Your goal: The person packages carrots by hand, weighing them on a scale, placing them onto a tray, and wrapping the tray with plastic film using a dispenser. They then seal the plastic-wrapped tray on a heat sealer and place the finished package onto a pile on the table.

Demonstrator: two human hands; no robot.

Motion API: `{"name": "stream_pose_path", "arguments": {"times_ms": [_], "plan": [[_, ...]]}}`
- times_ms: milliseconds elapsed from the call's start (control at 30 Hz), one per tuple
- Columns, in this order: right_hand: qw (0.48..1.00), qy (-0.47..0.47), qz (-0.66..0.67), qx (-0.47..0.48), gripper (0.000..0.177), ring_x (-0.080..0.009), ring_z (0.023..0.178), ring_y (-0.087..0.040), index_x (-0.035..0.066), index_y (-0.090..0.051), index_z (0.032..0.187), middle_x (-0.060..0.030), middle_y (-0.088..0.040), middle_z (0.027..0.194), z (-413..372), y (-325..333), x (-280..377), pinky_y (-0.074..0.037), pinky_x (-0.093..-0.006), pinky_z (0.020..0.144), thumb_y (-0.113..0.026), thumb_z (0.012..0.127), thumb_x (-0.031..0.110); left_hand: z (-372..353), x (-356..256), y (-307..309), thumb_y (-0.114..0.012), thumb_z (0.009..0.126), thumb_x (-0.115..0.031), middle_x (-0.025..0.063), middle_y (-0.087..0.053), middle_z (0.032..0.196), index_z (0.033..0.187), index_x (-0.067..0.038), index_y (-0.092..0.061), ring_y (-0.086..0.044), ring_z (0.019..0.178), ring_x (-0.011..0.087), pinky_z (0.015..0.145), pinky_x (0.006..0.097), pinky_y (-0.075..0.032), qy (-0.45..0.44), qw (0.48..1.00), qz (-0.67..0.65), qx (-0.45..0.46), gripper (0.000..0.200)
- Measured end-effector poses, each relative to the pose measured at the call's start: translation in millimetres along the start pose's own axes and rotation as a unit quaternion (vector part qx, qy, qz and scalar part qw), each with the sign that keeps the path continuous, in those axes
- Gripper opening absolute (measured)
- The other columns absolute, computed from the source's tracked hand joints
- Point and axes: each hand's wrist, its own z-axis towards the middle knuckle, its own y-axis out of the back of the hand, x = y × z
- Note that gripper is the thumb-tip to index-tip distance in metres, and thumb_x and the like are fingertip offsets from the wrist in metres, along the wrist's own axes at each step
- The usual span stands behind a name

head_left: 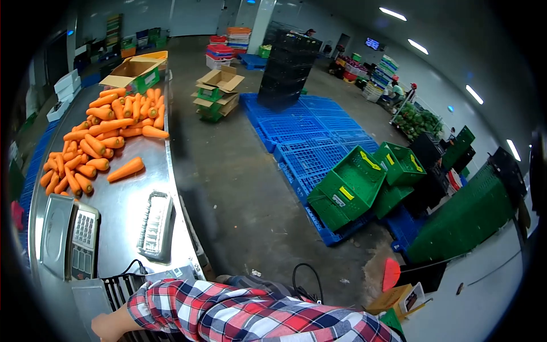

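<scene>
Head: scale keypad (85, 227), apparently illegible

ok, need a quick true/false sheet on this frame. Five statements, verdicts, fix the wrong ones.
1. One carrot lies off the main carrot pile. True.
2. The visible hand is touching that carrot. False: the hand is at the bottom edge of the picture, well away from it.
3. The scale sits on the metal table. True.
4. The visible sleeve is plain blue. False: the sleeve is red, white and dark plaid.
5. An open cardboard box stands at the far end of the pile. True.
</scene>
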Motion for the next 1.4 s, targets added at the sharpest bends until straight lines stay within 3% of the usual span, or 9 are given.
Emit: {"name": "stream_pose_path", "arguments": {"times_ms": [333,700,933,1033,1133,1233,1267,1300,1400], "plan": [[0.99,-0.068,-0.031,0.121,0.019,-0.0364,0.058,-0.061,-0.005,-0.063,0.061,-0.0216,-0.061,0.061,-121,83,59,-0.048,-0.0424,0.054,-0.061,0.056,0.013,-21,-10,-10,-0.077,0.067,-0.02,0.0142,-0.061,0.097,0.106,0.002,-0.058,-0.058,0.09,0.0253,0.081,0.0398,-0.046,0.039,0.998,-0.054,-0.008,0.049],[0.988,-0.133,-0.064,0.054,0.019,-0.0394,0.064,-0.059,0.0,-0.049,0.085,-0.02,-0.057,0.064,-239,92,52,-0.047,-0.0474,0.059,-0.054,0.083,0.019,-55,-17,-13,-0.079,0.064,-0.015,0.0121,-0.061,0.102,0.112,0.004,-0.055,-0.059,0.094,0.0229,0.083,0.038,-0.047,0.106,0.981,-0.155,-0.057,0.056],[0.976,-0.193,-0.058,0.079,0.016,-0.0406,0.062,-0.06,0.007,-0.049,0.09,-0.0184,-0.06,0.067,-246,95,35,-0.048,-0.0483,0.054,-0.05,0.089,0.024,-163,-13,-2,-0.08,0.063,-0.011,0.0108,-0.061,0.105,0.116,0.005,-0.053,-0.059,0.096,0.0214,0.085,0.0369,-0.047,0.241,0.873,-0.386,-0.174,0.061],[0.964,-0.158,0.121,0.178,0.02,-0.0277,0.072,-0.064,0.006,-0.053,0.093,-0.0138,-0.061,0.078,-244,100,44,-0.05,-0.0371,0.066,-0.057,0.089,0.025,-211,-38,-20,-0.081,0.062,-0.01,0.0103,-0.061,0.106,0.117,0.005,-0.052,-0.059,0.097,0.0207,0.086,0.0364,-0.047,0.265,0.809,-0.488,-0.19,0.064],[0.938,-0.205,0.265,0.089,0.013,-0.0065,0.057,-0.05,0.007,-0.058,0.09,0.0011,-0.054,0.068,-175,163,42,-0.042,-0.0223,0.052,-0.056,0.09,0.02,-239,-55,-31,-0.082,0.062,-0.008,0.0097,-0.061,0.108,0.119,0.005,-0.051,-0.059,0.098,0.02,0.087,0.0359,-0.047,0.264,0.764,-0.562,-0.175,0.066],[0.808,-0.325,0.432,0.234,0.009,-0.0061,0.059,-0.05,0.007,-0.057,0.092,0.0014,-0.053,0.071,-143,156,58,-0.041,-0.0205,0.051,-0.056,0.089,0.015,-266,-58,-35,-0.082,0.061,-0.007,0.0091,-0.061,0.109,0.12,0.006,-0.05,-0.059,0.099,0.0194,0.088,0.0355,-0.047,0.261,0.742,-0.606,-0.12,0.069],[0.935,0.013,0.211,0.285,0.013,-0.0146,0.068,-0.054,0.005,-0.058,0.093,-0.004,-0.056,0.084,-155,127,39,-0.046,-0.0269,0.06,-0.053,0.089,0.018,-273,-57,-38,-0.082,0.061,-0.006,0.0089,-0.061,0.109,0.121,0.006,-0.05,-0.059,0.1,0.0192,0.088,0.0353,-0.048,0.264,0.741,-0.61,-0.092,0.069],[0.878,0.201,0.272,0.339,0.02,-0.0221,0.082,-0.055,0.005,-0.058,0.097,-0.009,-0.055,0.095,-165,111,43,-0.047,-0.0324,0.073,-0.05,0.089,0.021,-281,-53,-42,-0.083,0.061,-0.006,0.0088,-0.061,0.11,0.121,0.006,-0.05,-0.059,0.1,0.0189,0.088,0.0351,-0.048,0.273,0.748,-0.602,-0.055,0.07],[0.715,0.005,0.346,0.608,0.03,-0.0224,0.094,-0.055,0.002,-0.056,0.108,-0.0095,-0.056,0.103,-184,126,87,-0.045,-0.0348,0.081,-0.045,0.094,0.027,-260,-62,-6,-0.083,0.063,-0.01,0.0094,-0.065,0.096,0.105,0.006,-0.06,-0.061,0.087,0.0148,0.075,0.03,-0.05,0.163,0.813,-0.558,0.03,0.051]]}}
